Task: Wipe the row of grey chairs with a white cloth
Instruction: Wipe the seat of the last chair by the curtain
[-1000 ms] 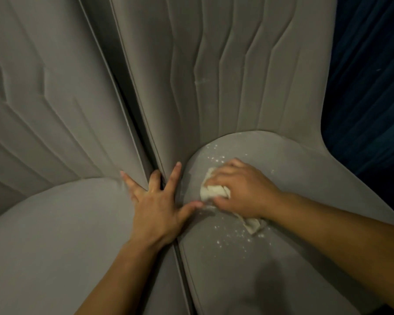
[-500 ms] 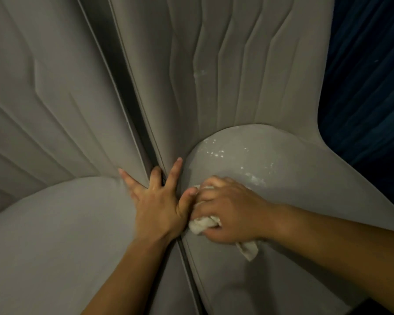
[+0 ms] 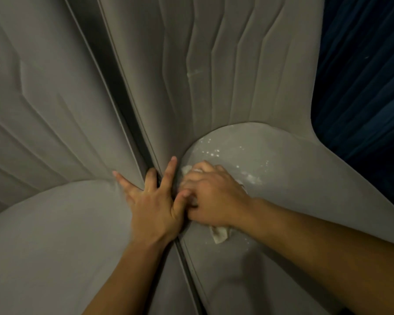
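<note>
The right hand (image 3: 212,196) has its fingers curled round a crumpled white cloth (image 3: 220,235) and presses it onto the seat of the right grey chair (image 3: 293,189), at the seat's inner rear corner. Touching it, the left hand (image 3: 152,205) lies flat with fingers spread and straight across the gap to the left grey chair (image 3: 55,235). Pale specks (image 3: 212,153) dot the seat behind the cloth. A dark blue curtain (image 3: 362,87) hangs at the right.

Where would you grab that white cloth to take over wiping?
Probably by its bunched middle, from above, as the right hand does: the white cloth lies crumpled on the chair seat, only its corners showing beside the hand.
</note>
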